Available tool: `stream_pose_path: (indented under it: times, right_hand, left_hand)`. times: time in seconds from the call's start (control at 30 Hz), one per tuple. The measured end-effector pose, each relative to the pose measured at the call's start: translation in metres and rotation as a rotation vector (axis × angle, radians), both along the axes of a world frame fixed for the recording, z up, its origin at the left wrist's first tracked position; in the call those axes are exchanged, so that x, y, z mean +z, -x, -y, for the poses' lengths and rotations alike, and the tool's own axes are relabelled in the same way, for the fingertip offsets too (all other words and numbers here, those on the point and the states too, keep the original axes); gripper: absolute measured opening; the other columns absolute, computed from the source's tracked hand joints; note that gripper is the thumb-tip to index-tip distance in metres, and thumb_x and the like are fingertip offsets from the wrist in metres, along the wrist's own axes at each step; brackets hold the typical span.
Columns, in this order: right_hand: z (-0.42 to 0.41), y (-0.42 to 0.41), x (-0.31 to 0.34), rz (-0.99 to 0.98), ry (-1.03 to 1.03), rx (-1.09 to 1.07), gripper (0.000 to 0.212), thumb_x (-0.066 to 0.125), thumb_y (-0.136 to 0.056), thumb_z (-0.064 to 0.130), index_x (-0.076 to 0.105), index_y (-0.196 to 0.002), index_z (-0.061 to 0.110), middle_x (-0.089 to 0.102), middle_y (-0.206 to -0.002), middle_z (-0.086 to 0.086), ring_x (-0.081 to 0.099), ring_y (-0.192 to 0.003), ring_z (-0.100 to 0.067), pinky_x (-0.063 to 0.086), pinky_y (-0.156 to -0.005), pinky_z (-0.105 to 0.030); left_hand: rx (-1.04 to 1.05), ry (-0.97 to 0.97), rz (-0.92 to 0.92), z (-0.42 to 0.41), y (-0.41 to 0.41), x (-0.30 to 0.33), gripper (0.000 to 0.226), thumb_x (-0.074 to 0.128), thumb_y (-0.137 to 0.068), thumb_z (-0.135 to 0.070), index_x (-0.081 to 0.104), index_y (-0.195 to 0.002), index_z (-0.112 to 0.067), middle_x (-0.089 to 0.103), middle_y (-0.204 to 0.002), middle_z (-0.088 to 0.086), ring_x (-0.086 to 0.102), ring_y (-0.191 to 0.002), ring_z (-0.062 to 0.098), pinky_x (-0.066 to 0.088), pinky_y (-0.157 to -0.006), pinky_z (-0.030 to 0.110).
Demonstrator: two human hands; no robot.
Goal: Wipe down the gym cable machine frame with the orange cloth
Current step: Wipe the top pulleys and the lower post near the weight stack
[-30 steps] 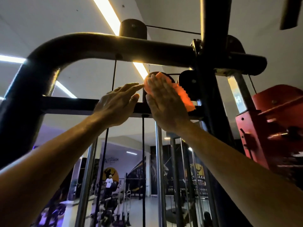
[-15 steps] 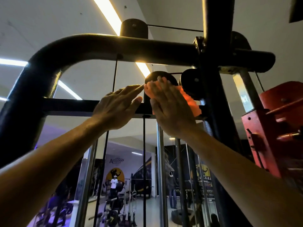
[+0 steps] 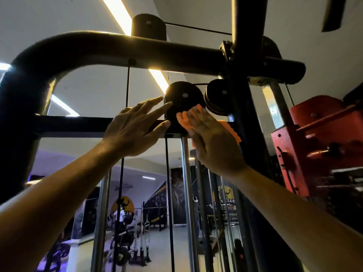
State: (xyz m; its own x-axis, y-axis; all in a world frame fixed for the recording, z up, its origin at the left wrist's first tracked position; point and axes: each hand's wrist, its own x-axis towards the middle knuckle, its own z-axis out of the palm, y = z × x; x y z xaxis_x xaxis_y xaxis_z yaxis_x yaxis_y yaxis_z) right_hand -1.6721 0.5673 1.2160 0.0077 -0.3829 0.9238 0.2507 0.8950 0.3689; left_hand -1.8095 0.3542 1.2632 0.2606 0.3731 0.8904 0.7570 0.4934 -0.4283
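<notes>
The black cable machine frame (image 3: 94, 48) arches overhead, with a flat crossbar (image 3: 74, 125) below it. On the crossbar stands a black pulley cover (image 3: 183, 99), and a second pulley (image 3: 217, 99) sits to its right. My right hand (image 3: 214, 144) presses the orange cloth (image 3: 231, 131) flat against the crossbar at the base of the pulley cover, fingers straight. My left hand (image 3: 133, 128) rests on the crossbar just left of the cover, fingers straight and spread, fingertips touching the cover's edge.
A thick black upright (image 3: 245, 134) rises right of the cloth. A red machine part (image 3: 318, 142) juts out at the far right. Chrome guide rods (image 3: 187, 193) and thin cables (image 3: 169, 193) hang under the crossbar. Gym equipment and a distant person (image 3: 119, 214) are far below.
My right hand slid the cloth down off the pulley cover's face to the crossbar, so the cover now shows. My left hand stayed on the crossbar with fingers spread wider.
</notes>
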Motion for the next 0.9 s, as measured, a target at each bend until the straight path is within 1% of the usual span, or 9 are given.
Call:
stream_pose_path:
  times: [0.1,0.2,0.3,0.37,0.43,0.53,0.6,0.77,0.9]
  right_hand:
    - [-0.018,-0.028,-0.007,0.075,-0.064,-0.112,0.051,0.045,-0.116,0.031,0.047,-0.163,0.014,0.043,-0.170,-0.006,0.036,-0.161,-0.021,0.038,-0.129,-0.044]
    - [-0.024,-0.056,-0.004,0.088,0.000,-0.138,0.052,0.044,-0.114,0.031,0.047,-0.163,0.013,0.048,-0.166,-0.010,0.042,-0.158,-0.026,0.047,-0.123,-0.049]
    - [-0.019,-0.079,0.006,-0.052,0.095,-0.128,0.055,0.037,-0.116,0.043,0.047,-0.163,0.016,0.047,-0.168,-0.008,0.037,-0.160,-0.024,0.041,-0.127,-0.047]
    - [-0.018,-0.084,0.015,-0.135,0.168,-0.157,0.058,0.033,-0.116,0.048,0.046,-0.164,0.019,0.044,-0.170,-0.007,0.033,-0.162,-0.024,0.035,-0.131,-0.048]
    - [-0.018,-0.076,0.013,-0.109,0.255,-0.213,0.060,0.026,-0.115,0.052,0.038,-0.168,0.027,0.032,-0.177,-0.005,0.023,-0.166,-0.026,0.026,-0.134,-0.052]
    - [-0.039,-0.049,-0.014,0.018,0.245,-0.368,0.063,0.022,-0.116,0.050,0.012,-0.175,0.031,0.002,-0.183,-0.003,-0.003,-0.169,-0.025,0.004,-0.136,-0.055]
    - [-0.058,-0.049,-0.020,0.021,0.184,-0.433,0.066,0.029,-0.116,0.043,0.004,-0.175,0.026,-0.004,-0.183,-0.002,-0.009,-0.169,-0.023,0.000,-0.136,-0.055]
    - [-0.070,-0.081,-0.001,0.049,0.225,-0.339,0.068,0.021,-0.110,0.046,0.013,-0.175,0.027,0.007,-0.183,-0.002,0.001,-0.169,-0.026,0.004,-0.137,-0.051]
    - [-0.078,-0.110,0.026,-0.122,0.393,-0.149,0.067,0.025,-0.111,0.046,0.027,-0.172,0.020,0.022,-0.180,-0.010,0.017,-0.167,-0.030,0.019,-0.135,-0.055]
  left_hand:
    - [0.043,-0.011,-0.077,-0.010,0.005,0.001,0.065,0.022,-0.109,-0.063,0.031,-0.168,-0.036,0.026,-0.176,0.005,0.025,-0.162,0.031,0.030,-0.124,0.056]
    - [0.069,0.013,-0.145,-0.029,0.000,-0.002,0.061,0.022,-0.110,-0.058,0.034,-0.166,-0.036,0.011,-0.180,0.008,0.004,-0.166,0.031,0.011,-0.131,0.063]
    - [0.050,0.075,-0.174,-0.049,-0.011,-0.010,0.070,0.011,-0.108,-0.058,0.029,-0.169,-0.028,0.007,-0.180,0.004,0.000,-0.166,0.028,0.004,-0.131,0.064]
    - [0.014,0.081,-0.112,-0.057,-0.018,-0.012,0.077,-0.002,-0.104,-0.061,0.020,-0.171,-0.029,0.004,-0.179,-0.002,-0.004,-0.166,0.025,-0.004,-0.131,0.059]
    - [-0.028,0.089,-0.034,-0.062,-0.025,-0.011,0.081,-0.007,-0.099,-0.063,0.015,-0.171,-0.032,0.000,-0.179,-0.006,-0.010,-0.165,0.021,-0.009,-0.132,0.055]
    - [-0.045,0.094,0.002,-0.074,-0.037,-0.014,0.080,-0.004,-0.097,-0.062,0.013,-0.170,-0.034,0.001,-0.179,-0.007,-0.011,-0.165,0.019,-0.009,-0.133,0.051]
    - [-0.027,0.102,-0.019,-0.085,-0.044,-0.020,0.081,-0.004,-0.096,-0.062,0.012,-0.170,-0.033,0.001,-0.179,-0.007,-0.011,-0.165,0.019,-0.009,-0.133,0.051]
    - [-0.021,0.101,-0.032,-0.110,-0.057,-0.021,0.076,0.001,-0.101,-0.064,0.018,-0.169,-0.035,0.004,-0.179,-0.006,-0.008,-0.165,0.020,-0.006,-0.133,0.055]
    - [-0.105,0.110,-0.063,-0.126,-0.070,-0.015,0.069,0.014,-0.107,-0.059,0.029,-0.169,-0.030,0.019,-0.178,-0.001,0.009,-0.166,0.024,0.001,-0.133,0.058]
